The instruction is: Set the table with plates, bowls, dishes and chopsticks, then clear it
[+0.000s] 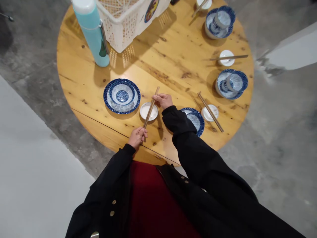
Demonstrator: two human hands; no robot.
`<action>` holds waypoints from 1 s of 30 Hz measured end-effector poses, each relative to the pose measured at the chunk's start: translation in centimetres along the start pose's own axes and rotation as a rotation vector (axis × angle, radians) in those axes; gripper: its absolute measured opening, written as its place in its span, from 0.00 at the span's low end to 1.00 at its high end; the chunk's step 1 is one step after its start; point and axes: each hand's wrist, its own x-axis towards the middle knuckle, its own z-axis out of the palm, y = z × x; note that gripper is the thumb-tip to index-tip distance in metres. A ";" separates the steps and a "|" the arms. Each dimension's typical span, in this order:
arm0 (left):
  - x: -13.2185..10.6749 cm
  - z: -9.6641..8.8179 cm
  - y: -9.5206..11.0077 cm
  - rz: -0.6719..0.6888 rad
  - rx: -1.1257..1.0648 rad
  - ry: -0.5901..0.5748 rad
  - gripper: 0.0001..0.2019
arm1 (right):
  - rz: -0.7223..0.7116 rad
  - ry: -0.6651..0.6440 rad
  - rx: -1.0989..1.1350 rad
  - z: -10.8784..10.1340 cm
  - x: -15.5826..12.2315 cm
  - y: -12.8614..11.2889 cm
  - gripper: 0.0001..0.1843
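Note:
A pair of brown chopsticks (150,110) lies slantwise over a small white dish (144,110). My left hand (137,137) is closed on their near end, and my right hand (163,100) pinches them close to the far end. Left of the dish is a blue-and-white plate (108,102) with a smaller bowl (122,96) on it. My right forearm partly hides another blue-rimmed plate (201,123). Beyond that, a second pair of chopsticks (210,111) rests across a white dish (214,110).
On the round wooden table (158,67) stand a light-blue thermos (90,34) and a white plastic basket (123,34). Along the right edge are stacked blue-and-white bowls (220,89), more bowls (210,31) farther back, and a white dish (226,53) with chopsticks (239,57).

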 end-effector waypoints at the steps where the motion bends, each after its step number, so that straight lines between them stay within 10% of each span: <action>1: 0.1 0.0 0.0 -0.001 -0.003 0.003 0.13 | 0.014 0.006 0.027 0.1 0.1 0.2 0.19; 30: 0.0 0.7 0.1 0.047 0.063 0.076 0.19 | -0.034 0.034 -0.073 1.1 -0.3 0.4 0.17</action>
